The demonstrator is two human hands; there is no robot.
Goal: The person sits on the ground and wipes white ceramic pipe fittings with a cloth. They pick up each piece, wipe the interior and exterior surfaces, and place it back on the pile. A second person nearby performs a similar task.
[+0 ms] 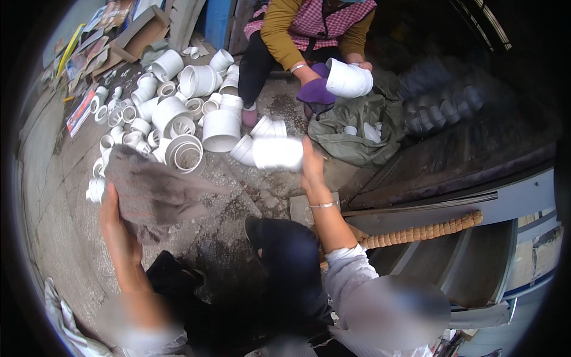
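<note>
My left hand [118, 232] grips a grey-brown cloth [151, 192], which hangs out to the right over the floor. At the end of my outstretched arm, my right hand [313, 164] holds a white plastic pipe fitting [279, 154] by its right end. The fitting is blurred and very bright. An angled white piece [242, 151] shows at its left end; whether the two are one part I cannot tell. Just behind lies a white elbow fitting [268, 127]. A large white pipe coupling [221, 130] stands on the floor to the left.
A pile of white pipe fittings [171, 114] covers the floor ahead on the left. Opposite sits a person [312, 26] holding a white fitting [350, 78] and a purple cloth [316, 91]. A green woven sack [357, 145] holds white pieces. A straw broom handle [419, 230] lies at right.
</note>
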